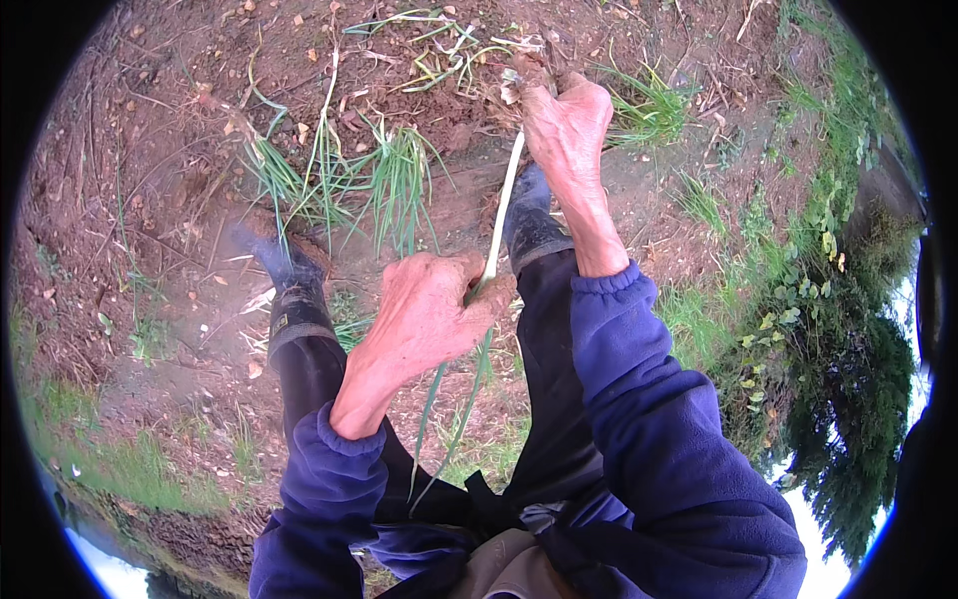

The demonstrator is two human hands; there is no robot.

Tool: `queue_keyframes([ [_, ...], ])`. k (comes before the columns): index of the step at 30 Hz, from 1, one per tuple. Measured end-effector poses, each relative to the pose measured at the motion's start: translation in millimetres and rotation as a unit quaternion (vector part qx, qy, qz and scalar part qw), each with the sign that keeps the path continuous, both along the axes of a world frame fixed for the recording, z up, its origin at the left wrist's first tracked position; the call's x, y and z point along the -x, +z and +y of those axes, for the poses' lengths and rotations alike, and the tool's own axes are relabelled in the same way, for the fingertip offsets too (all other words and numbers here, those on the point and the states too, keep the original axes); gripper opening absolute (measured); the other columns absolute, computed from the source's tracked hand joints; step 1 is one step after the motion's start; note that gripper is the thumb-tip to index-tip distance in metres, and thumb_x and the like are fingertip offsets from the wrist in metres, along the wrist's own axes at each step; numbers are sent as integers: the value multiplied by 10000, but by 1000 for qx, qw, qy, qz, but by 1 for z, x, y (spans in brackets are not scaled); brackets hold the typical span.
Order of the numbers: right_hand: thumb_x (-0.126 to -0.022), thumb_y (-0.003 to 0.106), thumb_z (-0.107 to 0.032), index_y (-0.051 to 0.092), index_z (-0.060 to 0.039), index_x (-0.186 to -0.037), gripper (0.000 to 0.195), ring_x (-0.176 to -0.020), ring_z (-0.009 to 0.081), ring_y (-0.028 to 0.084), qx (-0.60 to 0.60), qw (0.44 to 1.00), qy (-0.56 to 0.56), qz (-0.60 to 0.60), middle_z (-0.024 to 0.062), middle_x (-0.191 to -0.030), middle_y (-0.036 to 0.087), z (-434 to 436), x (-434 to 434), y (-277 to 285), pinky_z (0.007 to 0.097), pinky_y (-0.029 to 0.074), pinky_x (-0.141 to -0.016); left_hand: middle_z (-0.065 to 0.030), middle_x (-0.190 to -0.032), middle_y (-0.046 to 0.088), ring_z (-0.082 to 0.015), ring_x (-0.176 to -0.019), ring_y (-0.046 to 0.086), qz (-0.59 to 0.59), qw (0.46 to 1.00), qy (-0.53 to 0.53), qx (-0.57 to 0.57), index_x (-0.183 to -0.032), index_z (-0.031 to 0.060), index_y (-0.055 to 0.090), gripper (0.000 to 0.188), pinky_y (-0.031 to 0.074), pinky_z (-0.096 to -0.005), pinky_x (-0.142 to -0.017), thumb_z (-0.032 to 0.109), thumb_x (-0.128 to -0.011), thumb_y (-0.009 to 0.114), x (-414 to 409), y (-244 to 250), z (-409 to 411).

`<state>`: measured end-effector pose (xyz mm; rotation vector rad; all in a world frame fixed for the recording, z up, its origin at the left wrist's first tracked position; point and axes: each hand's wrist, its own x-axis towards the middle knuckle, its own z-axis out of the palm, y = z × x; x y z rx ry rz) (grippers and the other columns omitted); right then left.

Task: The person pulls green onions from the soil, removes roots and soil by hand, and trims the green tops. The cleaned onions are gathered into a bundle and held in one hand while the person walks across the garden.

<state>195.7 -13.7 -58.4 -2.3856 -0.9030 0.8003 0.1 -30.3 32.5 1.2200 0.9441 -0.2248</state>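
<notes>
A long green onion (502,206) with a white stalk stretches between my two hands. Closed around it where the stalk turns green is my left hand (441,303); its green leaves hang below toward my lap. My right hand (565,123) is higher up, its fingers closed at the root end, where dry, soil-covered matter shows; the fingertips are partly hidden. Bunches of green onions (400,180) lie on the soil beyond my left hand. Loose leaves and peeled scraps (441,56) lie at the top centre.
My dark boots (296,288) stand apart on reddish soil (172,254) strewn with small stones and dry stems. A green tuft (651,108) is right of my right hand. Grass (696,314) and leafy plants (793,307) border the right side.
</notes>
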Motion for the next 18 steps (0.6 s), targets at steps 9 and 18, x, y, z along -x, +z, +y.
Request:
queue_keyframes([
  [9,-798,730,-291,719,28,-882,330,-623,76,550,81,967,15,240,61,-655,649,0,55,16,283,456,-566,-177,-600,549,-286,-574,567,83,975,190,-84,-801,-27,593,297,414,-400,-545,263,-859,570,-13,-21,-5],
  [18,-826,709,-199,663,36,-715,265,-502,72,471,-3,931,-152,333,7,-601,576,5,51,22,262,353,-427,17,-497,398,-56,-459,342,-22,928,335,159,-715,-12,577,305,255,-246,-440,246,-874,541,-18,-11,5],
])
